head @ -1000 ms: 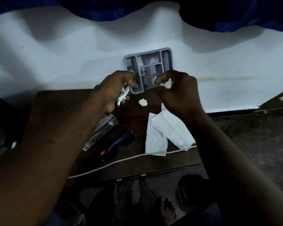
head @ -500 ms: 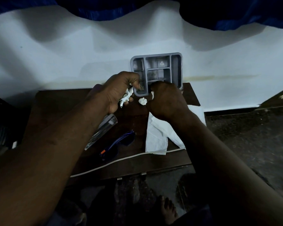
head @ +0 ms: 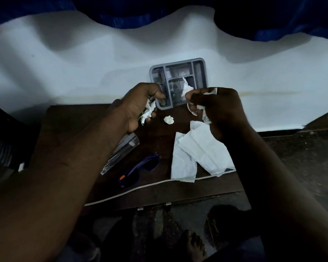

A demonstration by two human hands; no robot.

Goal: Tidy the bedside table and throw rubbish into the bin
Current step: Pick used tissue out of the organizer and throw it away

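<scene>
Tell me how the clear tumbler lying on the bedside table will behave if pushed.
The clear tumbler lies on its side, so it would probably roll if nudged sideways. It looks rigid and smooth, likely slippery to grip. If glass, it may break on rolling off the table.

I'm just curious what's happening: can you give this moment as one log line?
step: gathering rubbish | left hand: holds crumpled tissue | right hand: pinches tissue scraps by grey tray | on table: tissue ball, flat tissues
</scene>
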